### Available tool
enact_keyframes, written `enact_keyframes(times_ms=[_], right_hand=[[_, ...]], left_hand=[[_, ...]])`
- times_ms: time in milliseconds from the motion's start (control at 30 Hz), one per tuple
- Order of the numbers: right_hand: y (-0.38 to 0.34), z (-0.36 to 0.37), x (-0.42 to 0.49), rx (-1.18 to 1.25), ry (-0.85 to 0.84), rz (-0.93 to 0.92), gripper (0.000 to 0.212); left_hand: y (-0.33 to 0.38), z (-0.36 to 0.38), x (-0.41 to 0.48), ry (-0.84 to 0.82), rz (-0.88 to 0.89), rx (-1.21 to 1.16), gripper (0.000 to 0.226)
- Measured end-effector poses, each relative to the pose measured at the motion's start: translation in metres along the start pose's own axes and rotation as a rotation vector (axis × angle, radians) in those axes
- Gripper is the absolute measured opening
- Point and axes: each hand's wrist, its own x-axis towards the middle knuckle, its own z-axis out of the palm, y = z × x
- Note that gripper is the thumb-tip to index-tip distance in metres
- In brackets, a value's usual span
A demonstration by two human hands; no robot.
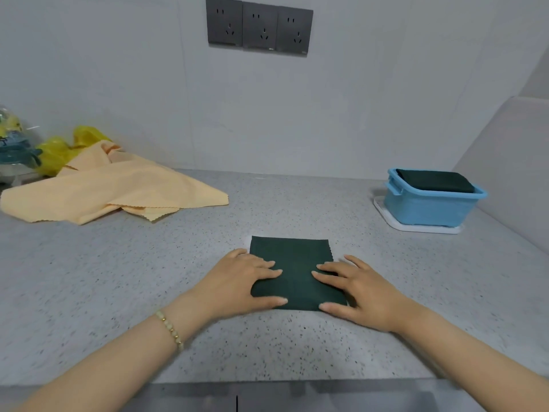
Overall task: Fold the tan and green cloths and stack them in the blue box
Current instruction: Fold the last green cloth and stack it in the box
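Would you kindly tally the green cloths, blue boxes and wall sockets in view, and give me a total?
Green cloths: 2
Blue boxes: 1
Wall sockets: 3
Total: 6

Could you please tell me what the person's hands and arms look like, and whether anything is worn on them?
The left hand and the right hand are bare: no gloves, and no rings that I can see. No sleeves show; both forearms are uncovered to the picture's edge. The left wrist wears a bracelet of small, pale, rounded beads. The right wrist wears nothing.
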Motion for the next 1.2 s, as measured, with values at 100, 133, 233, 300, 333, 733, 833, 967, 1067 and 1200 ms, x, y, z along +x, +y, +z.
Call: enact_keyframes(times_ms=[100,133,233,300,333,733,833,967,1067,1200], right_hand=[[0.003,-0.001,-0.007,-0.084,-0.001,-0.035,0.083],[0.002,-0.002,-0.008,-0.099,0.013,-0.04,0.08],[0.0,-0.006,-0.006,-0.102,0.047,-0.035,0.07],[0.001,-0.007,-0.004,-0.102,0.03,-0.029,0.07],[0.003,-0.007,-0.003,-0.101,0.02,-0.027,0.069],[0.01,0.004,0.015,0.456,0.348,0.308,0.015],[0.011,0.01,0.026,0.641,0.407,0.46,0.028],[0.011,0.017,0.039,0.666,0.414,0.582,0.039],[0.01,0.016,0.049,0.602,0.375,0.674,0.041],[0.005,0.006,0.056,0.567,0.299,0.741,0.027]], left_hand=[[-0.003,-0.004,-0.01,-0.067,0.015,0.114,0.101],[-0.004,-0.007,-0.012,-0.071,0.025,0.15,0.1],[-0.007,-0.016,-0.018,-0.048,0.043,0.226,0.09],[-0.008,-0.016,-0.021,-0.043,0.038,0.248,0.083],[-0.008,-0.015,-0.021,-0.042,0.032,0.251,0.08],[-0.023,0.003,-0.008,0.334,-0.15,-0.134,0.017],[-0.02,0.005,-0.004,0.399,-0.337,-0.46,0.026],[-0.02,0.005,0.01,0.365,-0.552,-0.651,0.027],[-0.024,0.002,0.019,0.274,-0.617,-0.655,0.03],[-0.03,-0.007,0.028,0.127,-0.655,-0.663,0.039]])
